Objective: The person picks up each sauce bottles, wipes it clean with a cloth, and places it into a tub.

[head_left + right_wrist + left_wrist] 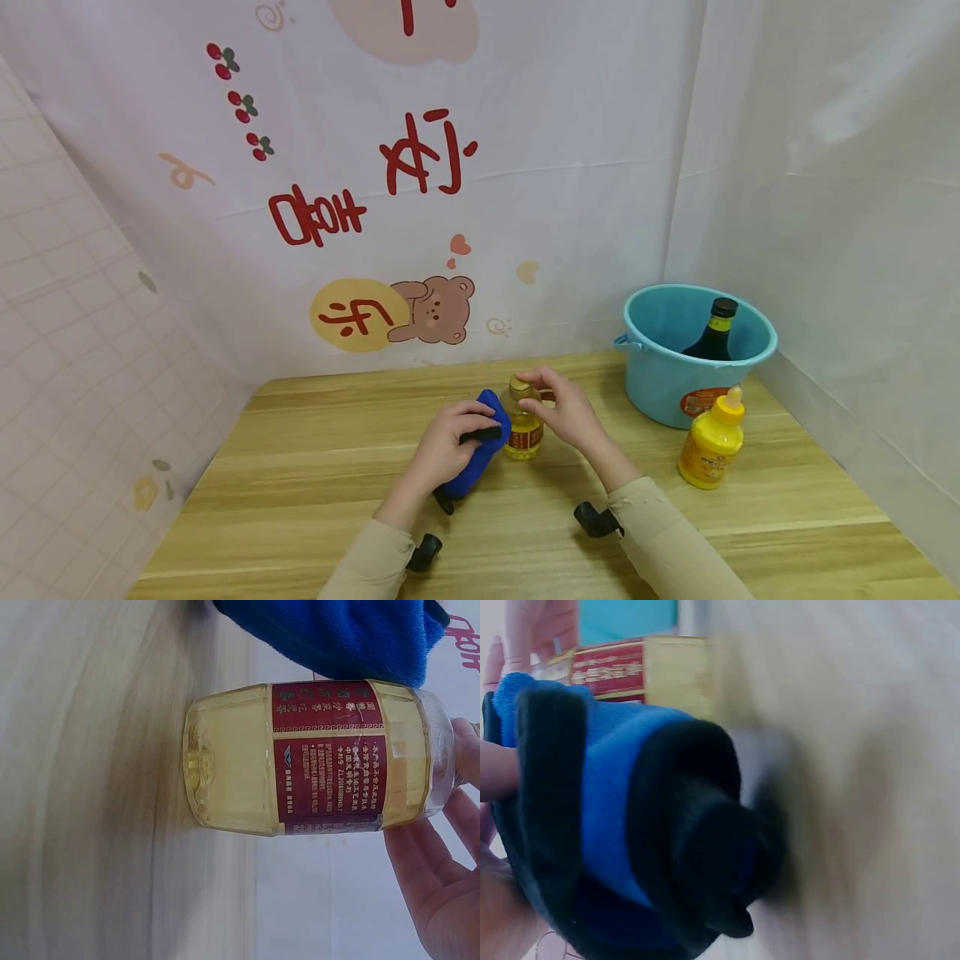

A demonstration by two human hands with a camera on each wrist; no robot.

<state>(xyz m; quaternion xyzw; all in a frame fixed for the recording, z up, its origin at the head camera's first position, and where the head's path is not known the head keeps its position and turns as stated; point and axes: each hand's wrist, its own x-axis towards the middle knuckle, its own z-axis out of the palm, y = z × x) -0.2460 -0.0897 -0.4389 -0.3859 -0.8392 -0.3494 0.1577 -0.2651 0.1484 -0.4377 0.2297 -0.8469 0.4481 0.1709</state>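
Note:
A small clear bottle of yellow oil (523, 442) with a red label stands at the middle of the table. My right hand (567, 413) grips it near the neck and cap, thumb on one side and fingers round the other. In my left hand (442, 448) is a folded blue cloth (471, 473) with black edging, held right against the left side of the bottle. The right wrist view shows the red label (330, 750) turned to the camera, with the blue cloth (337, 634) along the bottle's side. Dark edging fills much of the left wrist view.
At the back right stands a light blue bucket (660, 383) with a dark, black-capped bottle (711, 340) inside. A yellow squeeze bottle (711, 446) is in front of it. The wooden table (315, 467) meets a printed white sheet (570, 208) behind.

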